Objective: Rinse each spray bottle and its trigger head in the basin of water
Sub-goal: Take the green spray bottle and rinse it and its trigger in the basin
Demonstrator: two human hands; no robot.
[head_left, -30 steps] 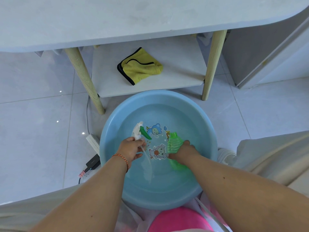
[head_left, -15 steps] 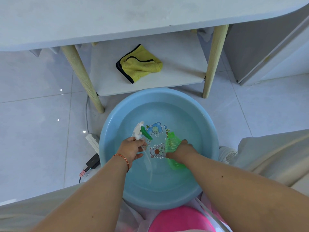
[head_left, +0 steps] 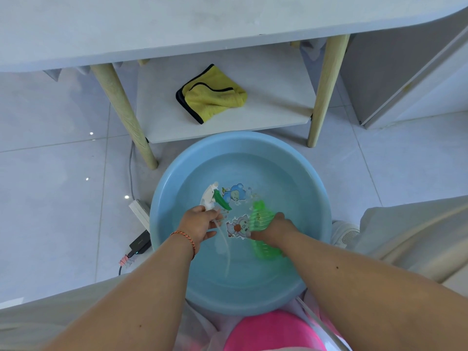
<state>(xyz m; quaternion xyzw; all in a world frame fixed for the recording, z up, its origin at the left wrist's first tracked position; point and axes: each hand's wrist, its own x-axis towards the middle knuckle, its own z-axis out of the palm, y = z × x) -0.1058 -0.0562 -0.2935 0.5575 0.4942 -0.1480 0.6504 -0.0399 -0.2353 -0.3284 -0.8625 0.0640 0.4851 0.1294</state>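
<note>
Two hands in blue basin [head_left: 164, 214] of water, on floor by worktop legs. Left hand [head_left: 200, 225] grips white trigger head [head_left: 211, 197] with green lever, clear dip tube trailing into water. Right hand [head_left: 274, 230] clasps translucent green ribbed spray bottle [head_left: 260, 219], lying tilted, partly submerged, slightly blurred. Yellow cloth [head_left: 214, 96] on lower shelf.

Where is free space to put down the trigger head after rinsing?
The shelf is bare right of the yellow cloth; the basin's far water is open too. Crowded: near the left hand, right hand and green bottle.
</note>
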